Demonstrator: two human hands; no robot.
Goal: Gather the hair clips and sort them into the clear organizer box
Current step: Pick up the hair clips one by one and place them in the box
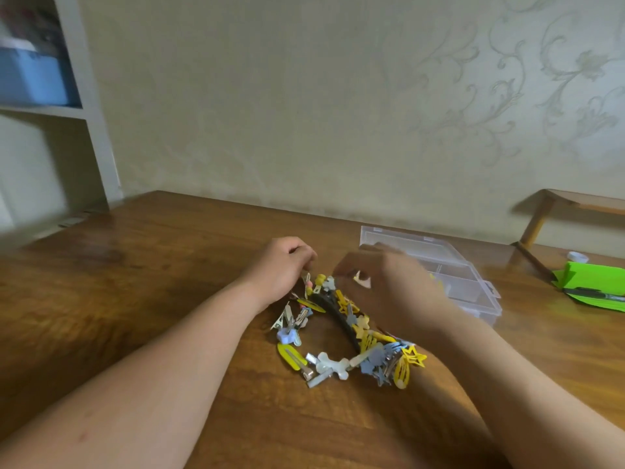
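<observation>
A heap of hair clips (pixel 345 336) in yellow, blue, white and silver lies on the wooden table (pixel 152 299), around a dark curved band. My left hand (pixel 282 265) is at the heap's far end, its fingers curled and pinching a small silver clip. My right hand (pixel 382 286) hovers blurred over the heap's right side, fingers curled; whether it holds a clip cannot be told. The clear organizer box (pixel 473 279) stands open just behind my right hand, with a few yellow bits in its compartments.
Green paper (pixel 592 282) with a dark marker on it lies at the right edge, beside a small white cap. A small wooden stand (pixel 554 211) rises at the back right. A white shelf unit (pixel 84 106) holding a blue bin is at the far left.
</observation>
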